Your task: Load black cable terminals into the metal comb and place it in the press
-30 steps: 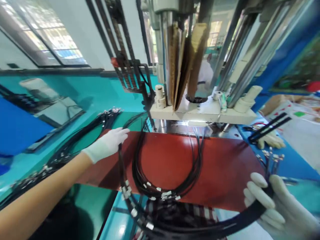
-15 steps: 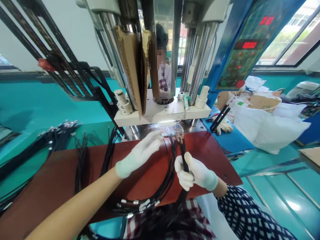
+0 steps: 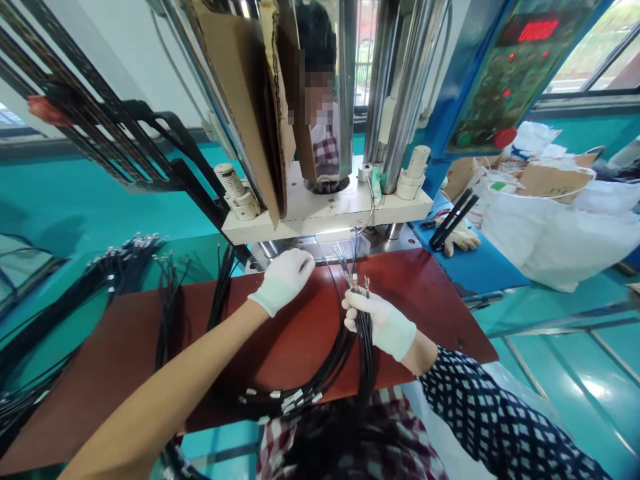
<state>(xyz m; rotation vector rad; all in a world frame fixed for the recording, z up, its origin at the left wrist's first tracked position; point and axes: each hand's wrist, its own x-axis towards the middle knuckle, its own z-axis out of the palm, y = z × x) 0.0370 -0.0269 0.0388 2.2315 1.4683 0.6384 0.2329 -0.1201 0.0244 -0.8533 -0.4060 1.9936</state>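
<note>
My right hand [image 3: 383, 323], in a white glove, is closed around a bundle of black cables [image 3: 367, 360]. Their metal ends stick up above the fingers, and the lengths hang down toward my lap. To the left, my gloved left hand [image 3: 287, 277] is just in front of the press [image 3: 320, 225], its fingers curled with thumb and fingertips together. Whatever it pinches, if anything, cannot be made out. Between my hands, more black cables [image 3: 327, 370] curve over the red-brown board [image 3: 280, 353], with thin tips reaching the press's lower plate.
Further cable bundles [image 3: 167, 300] lie at left, near a black slotted frame [image 3: 110, 113]. Cardboard [image 3: 245, 87] leans against the press columns. At right are a blue control box [image 3: 493, 87], a glove [image 3: 463, 240] beside black-handled tools [image 3: 453, 220], and white sacks [image 3: 555, 233].
My left hand's extended fingers have curled in. My right hand has slid up the cable bundle toward the metal ends, which are now lower and nearer me. The view has shifted slightly.
</note>
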